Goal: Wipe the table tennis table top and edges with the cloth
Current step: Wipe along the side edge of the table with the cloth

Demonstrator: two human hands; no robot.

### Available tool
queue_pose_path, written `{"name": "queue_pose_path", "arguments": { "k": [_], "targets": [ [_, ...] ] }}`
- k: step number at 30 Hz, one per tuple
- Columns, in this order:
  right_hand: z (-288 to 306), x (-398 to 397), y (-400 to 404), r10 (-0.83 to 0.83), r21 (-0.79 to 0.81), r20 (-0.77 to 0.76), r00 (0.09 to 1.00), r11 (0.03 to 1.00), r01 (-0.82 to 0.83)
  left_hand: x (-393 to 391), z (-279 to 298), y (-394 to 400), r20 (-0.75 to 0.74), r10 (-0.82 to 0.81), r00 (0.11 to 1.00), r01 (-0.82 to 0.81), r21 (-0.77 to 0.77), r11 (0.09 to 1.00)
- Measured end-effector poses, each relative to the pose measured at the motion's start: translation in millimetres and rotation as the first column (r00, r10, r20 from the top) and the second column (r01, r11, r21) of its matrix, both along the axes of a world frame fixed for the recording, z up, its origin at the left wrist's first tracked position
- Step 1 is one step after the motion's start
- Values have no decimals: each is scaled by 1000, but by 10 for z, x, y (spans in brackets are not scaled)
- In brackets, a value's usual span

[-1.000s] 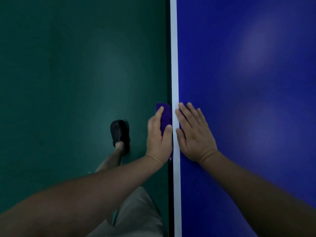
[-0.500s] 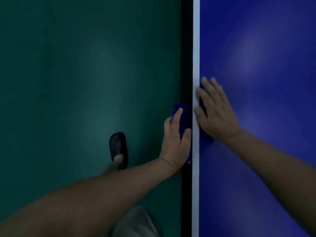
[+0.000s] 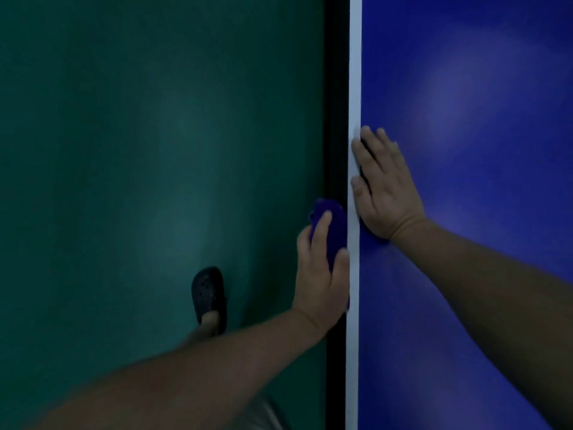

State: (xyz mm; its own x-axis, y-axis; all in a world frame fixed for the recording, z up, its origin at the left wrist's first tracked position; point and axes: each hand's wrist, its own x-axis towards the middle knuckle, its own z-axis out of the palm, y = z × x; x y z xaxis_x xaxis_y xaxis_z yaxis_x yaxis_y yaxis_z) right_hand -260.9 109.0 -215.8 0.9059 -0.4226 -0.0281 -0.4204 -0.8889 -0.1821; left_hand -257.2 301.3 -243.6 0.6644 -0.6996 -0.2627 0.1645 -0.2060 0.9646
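Observation:
The blue table tennis table top (image 3: 465,274) fills the right half of the head view, with a white line (image 3: 354,72) along its left edge and a dark side edge (image 3: 335,88) below it. My left hand (image 3: 321,274) holds a purple cloth (image 3: 333,225) against that side edge, fingers and thumb curled round it. Flat on the table top beside the white line lies my right hand (image 3: 384,187), its fingers straight and together.
A dark green floor (image 3: 139,181) covers the left half. My foot in a black perforated clog (image 3: 207,293) stands on it, left of the table edge. A bit of light trouser leg (image 3: 266,414) shows at the bottom.
Both hands have shifted forward along the table edge, the left one sliding the cloth along the side. The view has moved left, so the edge now sits further right.

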Motion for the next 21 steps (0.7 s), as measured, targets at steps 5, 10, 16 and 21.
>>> {"name": "queue_pose_path", "arguments": {
  "k": [5, 10, 16, 21],
  "targets": [
    [-8, 2, -12, 7, 24, 32, 999, 1000, -8, 309, -47, -342, -29, 15, 999, -14, 37, 999],
    [-13, -10, -21, 3, 24, 54, 999, 1000, -4, 948, -164, -1044, 21, 76, 997, -78, 92, 993],
    [-3, -8, -30, -8, 43, 43, 999, 999, 6, 465, -26, -504, -11, 29, 1000, -28, 64, 998],
    [2, -18, -44, -9, 65, 58, 998, 998, 5, 843, -48, -863, -27, -2, 1000, 4, 92, 996]
  ]
}}
